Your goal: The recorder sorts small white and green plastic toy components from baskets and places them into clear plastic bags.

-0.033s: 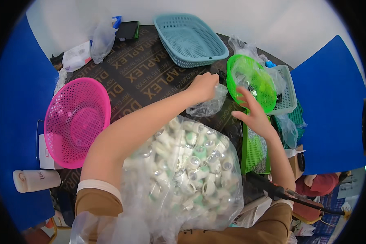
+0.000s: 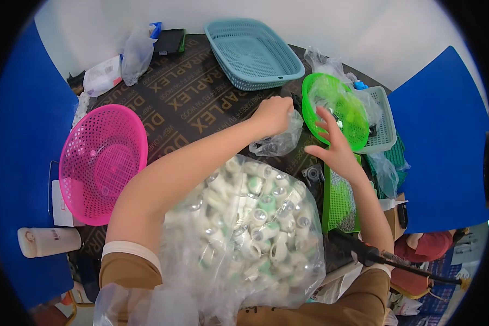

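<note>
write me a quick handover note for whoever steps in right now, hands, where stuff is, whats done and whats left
Left hand: closed on the top of a small clear bag with dark parts inside, held just above the table.
Right hand: open, fingers spread, empty, at the near rim of the green round basket.
Large clear bag of white fittings sits in front of the body, between the arms.
Pink basket at left and blue basket at the far side hold nothing visible.
Done: small bag picked up.
Left: small bag not yet set down or emptied; the large bag looks full.
</note>
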Demonstrator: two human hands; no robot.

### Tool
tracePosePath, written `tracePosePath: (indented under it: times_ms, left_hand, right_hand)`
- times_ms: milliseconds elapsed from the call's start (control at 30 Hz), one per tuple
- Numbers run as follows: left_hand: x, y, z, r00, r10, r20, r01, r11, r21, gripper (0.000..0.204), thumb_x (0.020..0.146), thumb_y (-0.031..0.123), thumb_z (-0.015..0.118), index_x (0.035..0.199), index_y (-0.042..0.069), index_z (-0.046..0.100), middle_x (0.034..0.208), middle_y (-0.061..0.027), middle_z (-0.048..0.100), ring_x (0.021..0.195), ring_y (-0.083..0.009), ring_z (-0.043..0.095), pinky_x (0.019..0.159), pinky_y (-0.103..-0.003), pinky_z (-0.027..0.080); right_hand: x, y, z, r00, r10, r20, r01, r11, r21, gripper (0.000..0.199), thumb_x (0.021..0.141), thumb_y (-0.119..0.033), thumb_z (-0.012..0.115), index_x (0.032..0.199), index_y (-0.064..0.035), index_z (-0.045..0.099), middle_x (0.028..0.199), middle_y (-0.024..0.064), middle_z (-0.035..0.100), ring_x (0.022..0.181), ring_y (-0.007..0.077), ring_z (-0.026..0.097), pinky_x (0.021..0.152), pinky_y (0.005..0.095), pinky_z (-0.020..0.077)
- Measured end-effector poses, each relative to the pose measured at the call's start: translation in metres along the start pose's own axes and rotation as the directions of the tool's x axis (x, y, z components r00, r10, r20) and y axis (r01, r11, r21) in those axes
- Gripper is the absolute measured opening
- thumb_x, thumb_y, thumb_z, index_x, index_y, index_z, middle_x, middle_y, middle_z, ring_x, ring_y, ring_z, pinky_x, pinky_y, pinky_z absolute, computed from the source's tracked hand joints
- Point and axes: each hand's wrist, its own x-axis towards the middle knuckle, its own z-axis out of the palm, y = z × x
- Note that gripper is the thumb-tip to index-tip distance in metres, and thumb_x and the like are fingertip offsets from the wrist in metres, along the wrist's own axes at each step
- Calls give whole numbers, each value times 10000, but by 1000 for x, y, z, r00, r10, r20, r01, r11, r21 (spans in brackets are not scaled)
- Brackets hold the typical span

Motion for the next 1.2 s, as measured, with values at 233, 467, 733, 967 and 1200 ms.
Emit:
tracePosePath:
  times_ms: [233, 467, 733, 967, 1200]
  left_hand:
    - [23, 55, -48, 999, -29, -37, -19, 472, -881, 264, 776, 99, 590, 1030, 33, 564, 981, -73, 591, 878, -211, 591, 756, -353, 491]
    - [47, 27, -42, 916, -303, 263, 375, 415, -829, 336, 884, 263, 527, 1104, 9, 518, 908, -90, 553, 777, -179, 573, 746, -349, 524]
    - [75, 36, 47, 854, -337, 396, 504, 352, -789, 811, 851, 359, 605, 1368, -30, 115, 1380, -245, 266, 1077, -362, 537, 792, -396, 564]
    - [71, 15, 50, 878, -162, 450, 473, 152, -868, 560, 888, 133, 522, 1354, -30, 260, 1425, -221, 208, 1121, -344, 514, 792, -468, 556]
    - [-69, 53, -99, 949, -143, 280, 219, 939, -264, 553, 867, 346, 587, 1286, 10, 455, 1180, -148, 584, 984, -205, 570, 792, -315, 475]
  right_hand:
    - [47, -9, -11, 972, 32, -233, -16, 997, 71, 655, 717, -74, 656, 1318, -35, 400, 1177, 109, 556, 1067, 215, 557, 904, 343, 445]
    - [61, 45, -91, 879, 433, -198, 10, 398, 917, 286, 876, -203, 549, 1116, -47, 548, 1006, 83, 628, 885, 223, 624, 758, 378, 526]
    - [52, 87, -111, 852, 448, -269, -1, 516, 857, 315, 870, -202, 547, 1142, -43, 534, 1072, 97, 616, 977, 236, 600, 857, 402, 490]
    - [-13, 47, -128, 814, 409, -413, 93, 610, 787, 385, 865, -190, 555, 1204, -14, 505, 1138, 111, 599, 1025, 242, 589, 896, 371, 473]
    - [-195, 34, -155, 647, 482, -591, 221, 624, 750, 340, 811, -161, 591, 1125, -35, 555, 1047, 94, 619, 942, 238, 608, 795, 372, 499]
